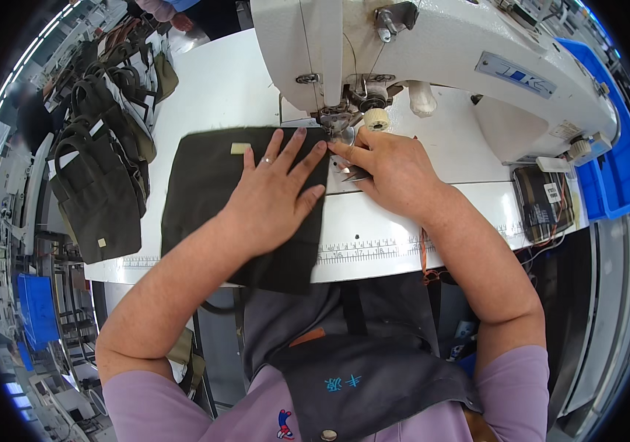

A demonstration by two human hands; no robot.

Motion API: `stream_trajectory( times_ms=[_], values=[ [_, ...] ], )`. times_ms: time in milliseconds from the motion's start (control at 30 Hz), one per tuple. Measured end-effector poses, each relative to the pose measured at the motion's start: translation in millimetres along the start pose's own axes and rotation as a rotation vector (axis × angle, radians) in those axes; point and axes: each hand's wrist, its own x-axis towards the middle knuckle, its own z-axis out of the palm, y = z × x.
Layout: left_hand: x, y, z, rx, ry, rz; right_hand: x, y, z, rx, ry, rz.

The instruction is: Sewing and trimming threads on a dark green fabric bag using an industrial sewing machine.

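My left hand lies flat with fingers spread on a dark olive fabric piece, pressing it to the white sewing table. A small pale yellow label sits on the fabric near its upper edge. My right hand is closed beside the fabric's right edge, its index finger and thumb by the presser foot area of the sewing machine. Pointed metal blades of thread snips stick out from under that hand; the handle is hidden in the palm. An orange cord hangs below the wrist.
Stacked dark olive bags with handles lie at the table's left. A printed ruler strip runs along the front edge. A dark pouch-like object and a blue bin are at the right. Another person's hand shows at the far left.
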Motion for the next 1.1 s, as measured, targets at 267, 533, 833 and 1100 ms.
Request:
stream_trajectory(
  times_ms=[267, 533, 833, 1100],
  values=[
    [-5.1, -5.0, 9.0, -0.095, 0.069, 0.105, 1.0, -6.2, 0.0, -0.011, 0.004, -0.02],
    [10.8, -6.6, 17.5, -0.119, 0.109, 0.063, -3.9, -2.2, -0.4, 0.019, 0.061, -0.019],
    [0.2, 22.7, -19.7, -0.109, 0.329, 0.276, -10.9, 4.2, -18.8, 0.105, 0.112, 0.14],
    [12.5, 51.7, -20.6, -0.045, 0.026, -0.05, -14.8, 14.2, -10.6, 0.22, 0.132, 0.011]
  ],
)
